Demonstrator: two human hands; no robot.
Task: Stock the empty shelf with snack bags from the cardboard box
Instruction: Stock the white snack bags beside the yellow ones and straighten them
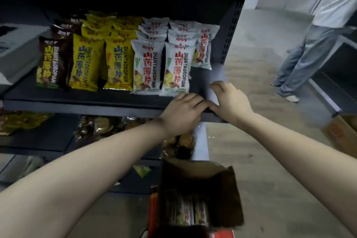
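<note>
The dark shelf holds upright rows of snack bags: brown at the left, yellow in the middle, white to the right. At the bare front right corner of the shelf, my left hand and my right hand meet around a pale, motion-blurred white snack bag, with the fingers of both curled on it. The open cardboard box stands on the floor below my arms, and more bags lie inside it.
A lower shelf carries clear packs of brownish snacks. A person in jeans stands on the wooden floor at the right, near another cardboard box. A white box sits at the shelf's left end.
</note>
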